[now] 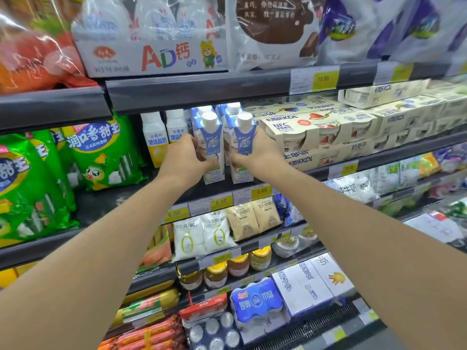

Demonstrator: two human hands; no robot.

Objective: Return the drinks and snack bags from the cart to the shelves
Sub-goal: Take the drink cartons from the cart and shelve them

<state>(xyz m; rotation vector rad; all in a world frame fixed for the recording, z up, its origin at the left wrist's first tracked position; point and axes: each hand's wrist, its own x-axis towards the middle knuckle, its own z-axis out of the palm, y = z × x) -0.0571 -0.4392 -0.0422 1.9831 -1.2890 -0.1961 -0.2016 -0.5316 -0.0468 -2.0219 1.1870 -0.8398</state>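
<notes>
Two hands hold two drink cartons side by side at the front of a chilled shelf.

The left hand (188, 154) wraps around the left carton (211, 145) and the right hand (255, 154) wraps around the right carton (243, 145), fingers pressed against the sides. Both cartons stand upright on the shelf (202, 190), white caps up, just in front of more like them. Yellow-labelled bottles (154, 140) stand to the left, cream yogurt multipacks (316, 130) to the right, green snack bags (106, 152) further left.
</notes>
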